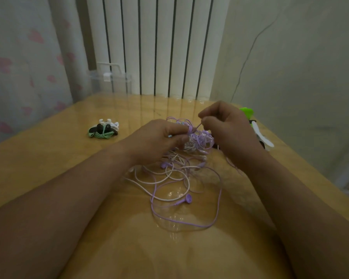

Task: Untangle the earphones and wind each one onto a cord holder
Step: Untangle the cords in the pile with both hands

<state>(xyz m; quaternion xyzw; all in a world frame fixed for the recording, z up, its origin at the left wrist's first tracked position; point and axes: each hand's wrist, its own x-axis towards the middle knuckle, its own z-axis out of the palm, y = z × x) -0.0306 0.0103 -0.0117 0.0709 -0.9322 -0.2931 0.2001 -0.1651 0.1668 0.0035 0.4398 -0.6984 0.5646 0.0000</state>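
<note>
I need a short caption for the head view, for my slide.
The left hand and right hand pinch tangled purple earphone cords over the table.

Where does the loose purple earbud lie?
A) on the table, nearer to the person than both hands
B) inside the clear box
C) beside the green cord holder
A: the purple earbud lies on the table, nearer than the left hand and right hand, which pinch the tangled cords.

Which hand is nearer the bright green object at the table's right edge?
Right. The right hand sits just left of the green object; the left hand is farther left, across the tangle.
</note>
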